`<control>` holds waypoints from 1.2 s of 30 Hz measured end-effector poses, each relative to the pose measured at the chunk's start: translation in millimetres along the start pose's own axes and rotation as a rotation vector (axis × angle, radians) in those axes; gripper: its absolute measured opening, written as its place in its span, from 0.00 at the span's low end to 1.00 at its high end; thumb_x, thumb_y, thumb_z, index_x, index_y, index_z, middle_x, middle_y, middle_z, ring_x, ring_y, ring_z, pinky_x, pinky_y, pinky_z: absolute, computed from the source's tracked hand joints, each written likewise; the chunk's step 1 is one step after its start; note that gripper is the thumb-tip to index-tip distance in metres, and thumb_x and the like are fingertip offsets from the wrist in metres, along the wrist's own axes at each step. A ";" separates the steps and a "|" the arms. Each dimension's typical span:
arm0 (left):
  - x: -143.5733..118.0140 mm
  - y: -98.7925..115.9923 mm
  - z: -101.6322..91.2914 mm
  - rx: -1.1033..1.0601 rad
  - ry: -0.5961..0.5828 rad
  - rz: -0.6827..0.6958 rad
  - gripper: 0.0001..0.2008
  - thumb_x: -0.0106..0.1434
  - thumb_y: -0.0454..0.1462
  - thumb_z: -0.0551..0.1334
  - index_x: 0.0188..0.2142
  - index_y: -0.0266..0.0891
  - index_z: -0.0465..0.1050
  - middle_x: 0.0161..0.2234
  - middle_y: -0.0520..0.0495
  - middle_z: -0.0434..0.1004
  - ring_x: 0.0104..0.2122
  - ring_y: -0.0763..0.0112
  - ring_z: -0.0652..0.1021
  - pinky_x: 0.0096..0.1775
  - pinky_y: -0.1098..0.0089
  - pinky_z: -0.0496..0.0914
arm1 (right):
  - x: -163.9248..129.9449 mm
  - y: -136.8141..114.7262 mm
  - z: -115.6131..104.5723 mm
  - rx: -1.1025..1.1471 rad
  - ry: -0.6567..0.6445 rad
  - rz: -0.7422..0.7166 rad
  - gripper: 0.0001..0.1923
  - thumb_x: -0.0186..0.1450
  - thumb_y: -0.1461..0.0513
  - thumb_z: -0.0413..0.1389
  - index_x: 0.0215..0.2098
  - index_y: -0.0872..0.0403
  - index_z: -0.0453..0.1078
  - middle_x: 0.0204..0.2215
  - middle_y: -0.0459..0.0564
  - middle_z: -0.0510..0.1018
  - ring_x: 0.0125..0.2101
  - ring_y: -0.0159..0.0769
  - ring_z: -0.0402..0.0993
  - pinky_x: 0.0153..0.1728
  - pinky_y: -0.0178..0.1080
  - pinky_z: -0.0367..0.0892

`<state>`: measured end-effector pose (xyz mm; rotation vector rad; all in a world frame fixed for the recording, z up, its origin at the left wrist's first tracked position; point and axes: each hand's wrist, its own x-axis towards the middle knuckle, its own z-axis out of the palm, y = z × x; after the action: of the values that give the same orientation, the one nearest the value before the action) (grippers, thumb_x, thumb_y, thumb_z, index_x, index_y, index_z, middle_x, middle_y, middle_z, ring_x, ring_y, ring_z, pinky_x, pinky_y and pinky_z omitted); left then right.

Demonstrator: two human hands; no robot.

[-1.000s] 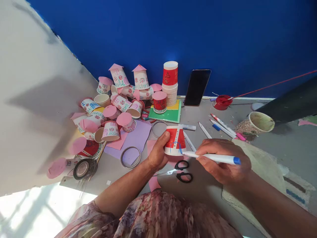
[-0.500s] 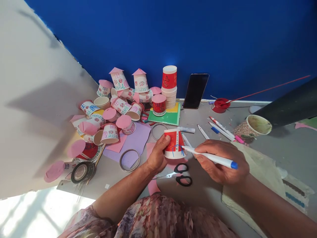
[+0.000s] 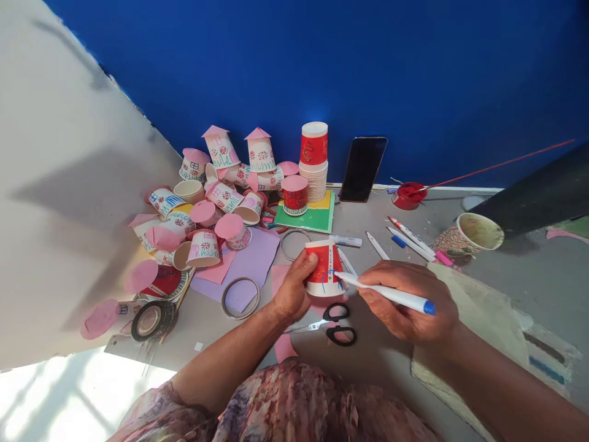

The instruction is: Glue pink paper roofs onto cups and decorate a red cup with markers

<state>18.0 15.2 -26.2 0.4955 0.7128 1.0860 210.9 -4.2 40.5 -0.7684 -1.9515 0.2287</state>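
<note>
A red and white paper cup (image 3: pixel 319 264), wide rim downward, is gripped by my left hand (image 3: pixel 297 285), thumb across its side. My right hand (image 3: pixel 414 301) pinches a white marker pen (image 3: pixel 396 294) with a blue end, its tip at the cup's red side. Blue strokes show on the lower part of the cup. Just below the cup, scissors (image 3: pixel 338 325) with black handles lie on the table over pink paper (image 3: pixel 285 350). A grey tape ring (image 3: pixel 240 298) rests left of my left hand on purple paper (image 3: pixel 260 255).
Decorated paper cups (image 3: pixel 205 248) with pink paper tops are heaped at the left. A stack of cups (image 3: pixel 315 147) stands on a green sheet (image 3: pixel 317 221). A phone (image 3: pixel 363 169) leans on the blue wall. Several markers (image 3: pixel 409 236) and a patterned cup (image 3: pixel 472 236) lie rightward.
The marker tip has moved slightly left across the cup's side, and my right hand shifted left with it. The cup tilts a little differently in my left hand.
</note>
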 end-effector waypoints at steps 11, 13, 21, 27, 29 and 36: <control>0.4 0.0 2.2 0.009 0.020 0.028 0.26 0.55 0.53 0.77 0.44 0.36 0.81 0.35 0.45 0.86 0.32 0.61 0.84 0.37 0.63 0.79 | -1.9 0.8 2.3 -0.041 0.033 0.004 0.05 0.70 0.68 0.59 0.40 0.51 0.74 0.26 0.47 0.83 0.23 0.34 0.80 0.27 0.35 0.75; 0.0 0.2 2.7 0.017 0.005 0.025 0.26 0.55 0.53 0.77 0.44 0.36 0.81 0.36 0.45 0.86 0.33 0.61 0.84 0.37 0.63 0.79 | -2.5 0.7 2.8 -0.036 0.045 0.006 0.05 0.69 0.68 0.60 0.41 0.51 0.74 0.26 0.47 0.83 0.24 0.34 0.80 0.27 0.35 0.75; 1.5 -1.3 0.0 0.004 0.035 0.039 0.26 0.56 0.52 0.77 0.45 0.37 0.80 0.36 0.45 0.86 0.33 0.61 0.84 0.39 0.63 0.79 | -1.0 0.7 1.5 -0.062 0.040 0.042 0.05 0.69 0.67 0.60 0.38 0.49 0.75 0.24 0.45 0.82 0.21 0.34 0.78 0.25 0.35 0.73; 1.4 -2.3 -0.5 0.034 0.007 0.034 0.27 0.57 0.53 0.76 0.46 0.37 0.79 0.37 0.44 0.86 0.34 0.58 0.84 0.39 0.61 0.78 | -1.5 0.0 2.2 -0.019 0.049 0.029 0.07 0.69 0.67 0.60 0.41 0.49 0.75 0.26 0.44 0.83 0.22 0.34 0.80 0.26 0.35 0.74; 1.0 -2.0 -0.5 0.038 0.006 0.039 0.26 0.57 0.53 0.76 0.46 0.37 0.79 0.36 0.44 0.86 0.33 0.58 0.84 0.39 0.61 0.79 | -1.6 -0.1 0.7 -0.027 0.025 0.027 0.06 0.69 0.67 0.60 0.40 0.50 0.75 0.25 0.45 0.83 0.22 0.34 0.80 0.26 0.35 0.74; -0.3 -2.2 -0.2 0.043 0.011 0.045 0.25 0.57 0.52 0.76 0.46 0.38 0.78 0.37 0.45 0.86 0.34 0.59 0.84 0.37 0.62 0.79 | -2.2 0.1 3.7 -0.062 0.048 0.020 0.04 0.70 0.67 0.60 0.39 0.51 0.74 0.25 0.45 0.83 0.23 0.34 0.80 0.27 0.35 0.75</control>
<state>19.2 14.0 -27.7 0.5447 0.7384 1.1185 208.5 -4.9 37.0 -0.8268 -1.9136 0.1602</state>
